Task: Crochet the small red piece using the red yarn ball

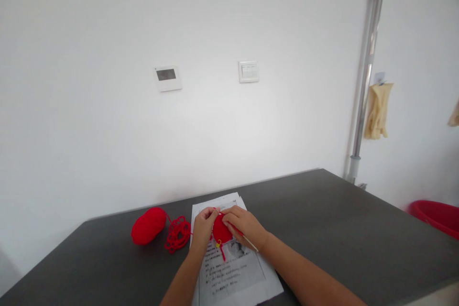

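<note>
Both hands meet over a printed sheet of paper (233,275) on a dark grey table (340,234). My left hand (203,227) pinches the left edge of a small round red crocheted piece (221,231). My right hand (244,223) is closed on its right side and grips a thin pale crochet hook (250,244), whose end sticks out under the wrist. A small yellow marker (218,244) and a short red tail hang from the piece. Red yarn runs left to a loose tangle (177,234) and a red yarn ball (147,225).
A white wall stands close behind the table, with a small display panel (167,78) and a light switch (248,71). A metal pole (366,76) rises at the right, pale gloves (377,111) hang beside it, and a red basin (435,216) sits low at the far right.
</note>
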The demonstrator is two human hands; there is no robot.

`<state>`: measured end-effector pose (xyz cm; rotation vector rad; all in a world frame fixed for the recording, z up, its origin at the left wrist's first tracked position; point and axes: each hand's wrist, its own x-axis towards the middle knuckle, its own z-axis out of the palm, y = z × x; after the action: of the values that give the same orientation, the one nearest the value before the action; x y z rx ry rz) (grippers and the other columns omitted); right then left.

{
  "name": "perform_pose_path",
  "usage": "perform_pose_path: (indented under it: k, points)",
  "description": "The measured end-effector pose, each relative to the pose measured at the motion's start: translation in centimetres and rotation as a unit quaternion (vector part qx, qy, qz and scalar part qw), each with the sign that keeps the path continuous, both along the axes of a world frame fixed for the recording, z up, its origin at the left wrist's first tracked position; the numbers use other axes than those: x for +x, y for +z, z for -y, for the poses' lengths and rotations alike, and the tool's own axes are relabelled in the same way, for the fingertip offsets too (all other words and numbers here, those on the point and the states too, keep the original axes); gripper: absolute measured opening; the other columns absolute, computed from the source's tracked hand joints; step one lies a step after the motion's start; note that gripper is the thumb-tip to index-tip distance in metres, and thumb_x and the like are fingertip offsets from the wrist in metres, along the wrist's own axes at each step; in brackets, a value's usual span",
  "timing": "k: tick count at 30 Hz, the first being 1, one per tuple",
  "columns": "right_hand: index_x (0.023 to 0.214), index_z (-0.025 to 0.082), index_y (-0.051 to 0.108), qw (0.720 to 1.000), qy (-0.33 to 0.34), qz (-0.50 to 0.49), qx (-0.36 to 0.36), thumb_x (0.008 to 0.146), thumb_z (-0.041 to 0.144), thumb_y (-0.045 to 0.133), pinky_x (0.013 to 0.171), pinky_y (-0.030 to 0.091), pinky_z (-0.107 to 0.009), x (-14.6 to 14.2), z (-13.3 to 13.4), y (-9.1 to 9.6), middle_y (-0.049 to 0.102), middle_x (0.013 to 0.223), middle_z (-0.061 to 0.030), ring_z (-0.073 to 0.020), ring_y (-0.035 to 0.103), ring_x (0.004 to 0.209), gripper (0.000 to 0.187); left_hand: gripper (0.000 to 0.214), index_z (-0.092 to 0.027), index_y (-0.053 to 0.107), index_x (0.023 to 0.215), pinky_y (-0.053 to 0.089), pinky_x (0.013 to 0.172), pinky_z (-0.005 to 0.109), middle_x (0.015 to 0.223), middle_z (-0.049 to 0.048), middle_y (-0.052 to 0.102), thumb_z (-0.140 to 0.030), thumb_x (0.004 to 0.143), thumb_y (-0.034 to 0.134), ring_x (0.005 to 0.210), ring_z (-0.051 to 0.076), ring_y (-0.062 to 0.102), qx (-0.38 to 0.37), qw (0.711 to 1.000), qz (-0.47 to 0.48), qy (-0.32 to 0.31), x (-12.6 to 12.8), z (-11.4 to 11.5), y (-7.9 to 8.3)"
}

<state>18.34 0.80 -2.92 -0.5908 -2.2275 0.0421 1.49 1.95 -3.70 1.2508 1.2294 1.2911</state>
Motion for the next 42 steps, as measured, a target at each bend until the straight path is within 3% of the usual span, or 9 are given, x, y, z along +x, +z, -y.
perform_pose_path:
  k: [2,6,8,11,15,33,42]
  points:
    - [0.097,0.017,0.061,1.000,0.002,0.001,-0.005,0.091,0.016,0.042,0.086,0.049,-0.034,0.0,-0.1,-0.1,0.065,0.104,-0.0097,-0.0208,0.058,0.093,0.019,0.030,-0.015,0.058,0.112,0.054,0.077,0.041,0.112,0.0066,0.061,-0.032,0.088,0.056,0.093,0.022,0.062,-0.007,1.000,-0.018,-0.019,0.0,-0.1,0.0]
    - [0.094,0.018,0.060,1.000,0.001,-0.006,-0.021,0.089,0.016,0.044,0.083,0.049,-0.033,0.1,-0.1,-0.2,0.066,0.097,-0.0091,-0.0207,0.058,0.090,0.016,0.028,-0.016,0.058,0.112,0.053,0.079,0.042,0.113,0.0074,0.061,-0.031,0.088,0.056,0.094,0.021,0.062,-0.008,0.998,-0.028,-0.051,0.0,-0.3,0.4]
    - [0.096,0.018,0.059,0.999,-0.006,-0.020,-0.032,0.088,0.016,0.046,0.082,0.049,-0.032,0.2,-0.2,-0.3,0.066,0.095,-0.0083,-0.0204,0.059,0.089,0.015,0.022,-0.014,0.062,0.102,0.053,0.077,0.038,0.101,0.0055,0.066,-0.027,0.085,0.061,0.086,0.019,0.064,-0.006,0.998,-0.018,-0.055,0.0,-0.2,0.6]
    - [0.095,0.019,0.058,0.998,-0.016,-0.044,-0.051,0.087,0.018,0.049,0.079,0.049,-0.032,0.3,-0.4,-0.6,0.067,0.092,-0.0074,-0.0203,0.060,0.088,0.012,0.020,-0.014,0.070,0.085,0.049,0.073,0.030,0.074,0.0014,0.070,-0.013,0.066,0.075,0.073,0.018,0.064,0.004,0.999,0.009,-0.045,-0.1,-0.1,1.0]
    - [0.089,0.019,0.059,0.995,-0.019,-0.064,-0.076,0.087,0.020,0.051,0.078,0.049,-0.031,0.4,-0.7,-1.0,0.068,0.088,-0.0066,-0.0195,0.063,0.086,0.008,0.029,-0.014,0.074,0.077,0.045,0.068,0.028,0.064,0.0014,0.072,-0.002,0.052,0.076,0.065,0.019,0.063,0.008,0.999,0.031,-0.031,0.0,0.1,1.3]
    - [0.086,0.020,0.058,0.987,0.002,-0.094,-0.130,0.085,0.017,0.052,0.078,0.047,-0.031,0.2,0.1,0.2,0.068,0.089,-0.0047,-0.0190,0.062,0.086,0.007,0.027,-0.015,0.076,0.077,0.039,0.057,0.026,0.054,-0.0021,0.063,-0.008,0.050,0.077,0.055,0.016,0.055,0.033,0.999,0.032,0.023,-0.3,0.0,1.3]
    - [0.078,0.018,0.062,0.966,0.008,-0.150,-0.210,0.084,0.018,0.055,0.068,0.045,-0.025,0.5,-0.2,0.4,0.065,0.076,-0.0006,-0.0149,0.060,0.071,0.009,0.032,-0.014,0.075,0.081,0.041,0.057,0.027,0.058,-0.0007,0.065,-0.013,0.049,0.079,0.057,0.017,0.058,0.020,1.000,0.022,0.002,-0.1,0.3,1.7]
